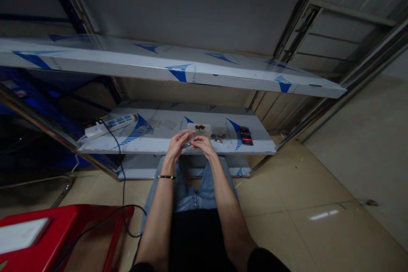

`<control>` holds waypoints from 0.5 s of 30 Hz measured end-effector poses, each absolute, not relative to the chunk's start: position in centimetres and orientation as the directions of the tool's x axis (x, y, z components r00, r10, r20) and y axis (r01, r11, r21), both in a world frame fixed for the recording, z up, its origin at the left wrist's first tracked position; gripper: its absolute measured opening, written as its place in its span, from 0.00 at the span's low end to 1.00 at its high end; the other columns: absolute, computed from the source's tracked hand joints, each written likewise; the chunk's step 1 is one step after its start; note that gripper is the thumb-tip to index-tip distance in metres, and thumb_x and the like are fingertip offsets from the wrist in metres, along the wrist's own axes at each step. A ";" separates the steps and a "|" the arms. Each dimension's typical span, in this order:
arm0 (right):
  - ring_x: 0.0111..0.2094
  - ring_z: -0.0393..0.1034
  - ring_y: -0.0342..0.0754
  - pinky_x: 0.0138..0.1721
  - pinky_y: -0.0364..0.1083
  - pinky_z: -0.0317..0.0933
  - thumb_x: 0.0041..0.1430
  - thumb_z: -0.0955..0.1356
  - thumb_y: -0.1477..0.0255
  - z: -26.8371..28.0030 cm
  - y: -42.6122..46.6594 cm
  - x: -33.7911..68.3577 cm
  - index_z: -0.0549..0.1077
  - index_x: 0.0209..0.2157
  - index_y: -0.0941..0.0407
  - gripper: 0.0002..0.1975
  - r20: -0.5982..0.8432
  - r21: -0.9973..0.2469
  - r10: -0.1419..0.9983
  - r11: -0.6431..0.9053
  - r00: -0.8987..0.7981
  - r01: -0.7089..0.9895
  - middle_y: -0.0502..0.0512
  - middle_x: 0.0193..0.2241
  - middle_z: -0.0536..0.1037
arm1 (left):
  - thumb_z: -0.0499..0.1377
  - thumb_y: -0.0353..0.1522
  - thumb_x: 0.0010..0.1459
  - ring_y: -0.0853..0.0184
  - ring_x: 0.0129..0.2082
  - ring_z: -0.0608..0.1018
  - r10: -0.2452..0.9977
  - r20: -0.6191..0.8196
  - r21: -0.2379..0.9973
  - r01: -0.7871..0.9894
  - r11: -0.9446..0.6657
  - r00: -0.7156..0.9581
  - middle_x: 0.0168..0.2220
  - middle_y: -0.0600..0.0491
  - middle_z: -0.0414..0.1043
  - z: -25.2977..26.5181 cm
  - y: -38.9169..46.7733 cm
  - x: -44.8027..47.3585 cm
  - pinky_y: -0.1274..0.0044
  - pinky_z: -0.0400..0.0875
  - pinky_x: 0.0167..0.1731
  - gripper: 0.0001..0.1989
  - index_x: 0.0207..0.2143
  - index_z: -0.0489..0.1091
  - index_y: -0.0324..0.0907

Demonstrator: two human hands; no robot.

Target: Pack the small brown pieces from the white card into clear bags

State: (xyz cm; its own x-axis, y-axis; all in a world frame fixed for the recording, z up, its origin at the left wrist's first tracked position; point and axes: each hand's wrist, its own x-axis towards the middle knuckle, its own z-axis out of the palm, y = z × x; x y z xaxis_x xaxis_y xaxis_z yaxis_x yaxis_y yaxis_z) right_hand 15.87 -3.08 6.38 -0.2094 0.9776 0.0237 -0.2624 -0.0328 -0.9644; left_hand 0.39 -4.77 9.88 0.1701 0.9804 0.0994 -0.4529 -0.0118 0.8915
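My left hand (177, 143) and my right hand (204, 144) meet above the front edge of the lower shelf (165, 139), their fingers pinched close together. Between the fingertips shows a small shiny item (187, 145), too small and blurred to name. Just beyond the hands, a small heap of dark brown bits (200, 127) lies on a pale, flat piece (208, 129). Right of my right hand are small loose pieces (218, 138), some shiny, which I cannot make out. Farther right sits a dark, blurred item with a red band (246, 138).
A white power strip (111, 125) lies on the shelf's left end, its black cable (123, 178) hanging to the floor. An upper shelf (204, 74) spans above. At lower left stands a red stool (73, 216) bearing a white flat object (24, 234).
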 end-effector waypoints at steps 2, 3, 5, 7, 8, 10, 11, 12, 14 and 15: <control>0.23 0.69 0.44 0.28 0.43 0.67 0.38 0.81 0.61 6.5 -3.2 15.9 0.77 0.28 0.58 0.19 0.035 -0.972 0.968 -0.025 -0.249 -0.234 0.50 0.23 0.77 | 0.72 0.43 0.50 0.49 0.57 0.76 0.976 0.098 0.912 -0.410 -0.010 0.195 0.54 0.35 0.75 9.9 -4.9 0.2 0.67 0.73 0.51 0.30 0.52 0.75 0.36; 0.23 0.69 0.44 0.27 0.43 0.66 0.38 0.81 0.61 6.5 -3.2 15.9 0.78 0.28 0.58 0.19 0.039 -0.975 0.961 -0.024 -0.275 -0.222 0.51 0.23 0.77 | 0.72 0.42 0.51 0.49 0.56 0.77 0.973 0.105 0.918 -0.396 -0.015 0.206 0.54 0.35 0.75 9.9 -4.9 0.0 0.68 0.73 0.50 0.29 0.52 0.75 0.36; 0.23 0.69 0.43 0.27 0.43 0.66 0.38 0.81 0.61 6.2 -3.4 15.9 0.78 0.29 0.59 0.20 0.046 -0.979 0.943 -0.024 -0.331 -0.203 0.51 0.24 0.77 | 0.71 0.41 0.52 0.51 0.53 0.79 0.966 0.122 0.919 -0.393 -0.024 0.226 0.51 0.35 0.77 9.7 -4.8 -0.2 0.69 0.73 0.49 0.27 0.50 0.76 0.35; 0.23 0.70 0.44 0.27 0.43 0.67 0.38 0.81 0.61 5.6 -3.4 15.9 0.78 0.30 0.60 0.21 0.046 -0.980 0.931 -0.028 -0.363 -0.196 0.52 0.24 0.77 | 0.70 0.41 0.53 0.53 0.48 0.80 0.963 0.129 0.911 -0.412 -0.020 0.238 0.45 0.37 0.80 9.4 -4.6 -0.3 0.69 0.73 0.48 0.26 0.50 0.75 0.34; 0.23 0.71 0.44 0.28 0.44 0.67 0.39 0.81 0.61 5.1 -3.2 16.0 0.78 0.32 0.60 0.22 0.042 -0.981 0.927 -0.032 -0.374 -0.191 0.52 0.25 0.78 | 0.69 0.41 0.54 0.55 0.46 0.81 0.964 0.128 0.903 -0.429 -0.017 0.231 0.42 0.40 0.80 9.3 -4.5 -0.3 0.69 0.73 0.48 0.25 0.50 0.74 0.34; 0.24 0.72 0.45 0.28 0.44 0.68 0.41 0.80 0.61 4.1 -2.5 16.4 0.78 0.36 0.60 0.23 0.025 -0.986 0.928 -0.037 -0.372 -0.161 0.53 0.27 0.79 | 0.69 0.39 0.54 0.60 0.43 0.81 0.974 0.123 0.882 -0.471 -0.019 0.192 0.36 0.46 0.80 9.1 -4.3 -0.2 0.71 0.73 0.48 0.23 0.49 0.73 0.37; 0.24 0.72 0.45 0.28 0.43 0.68 0.43 0.79 0.61 3.6 -1.8 16.8 0.78 0.38 0.60 0.22 0.013 -0.992 0.939 -0.033 -0.344 -0.125 0.54 0.28 0.80 | 0.69 0.39 0.54 0.62 0.41 0.81 0.979 0.117 0.870 -0.493 -0.020 0.167 0.34 0.49 0.79 9.0 -4.3 -0.2 0.71 0.73 0.47 0.22 0.48 0.72 0.39; 0.23 0.72 0.44 0.26 0.43 0.67 0.47 0.77 0.62 3.3 -0.9 17.1 0.77 0.38 0.60 0.20 -0.004 -0.997 0.956 -0.025 -0.292 -0.067 0.54 0.28 0.80 | 0.69 0.38 0.53 0.63 0.40 0.81 0.984 0.107 0.859 -0.511 -0.018 0.146 0.33 0.52 0.77 9.0 -4.2 -0.2 0.72 0.74 0.46 0.21 0.47 0.70 0.40; 0.22 0.71 0.44 0.24 0.41 0.64 0.55 0.72 0.65 2.9 1.5 17.9 0.77 0.38 0.60 0.13 -0.023 -0.993 0.995 -0.013 -0.094 0.113 0.54 0.27 0.80 | 0.69 0.38 0.52 0.65 0.37 0.81 0.989 0.079 0.850 -0.526 -0.001 0.125 0.32 0.55 0.75 8.9 -4.2 -0.3 0.75 0.74 0.41 0.21 0.46 0.67 0.43; 0.23 0.71 0.44 0.24 0.40 0.63 0.58 0.69 0.67 2.9 2.9 18.3 0.77 0.38 0.60 0.11 -0.011 -0.974 1.000 -0.017 0.026 0.228 0.54 0.28 0.80 | 0.69 0.38 0.52 0.66 0.36 0.80 0.991 0.064 0.850 -0.526 0.009 0.120 0.31 0.56 0.74 8.9 -4.2 -0.3 0.77 0.74 0.38 0.22 0.45 0.66 0.44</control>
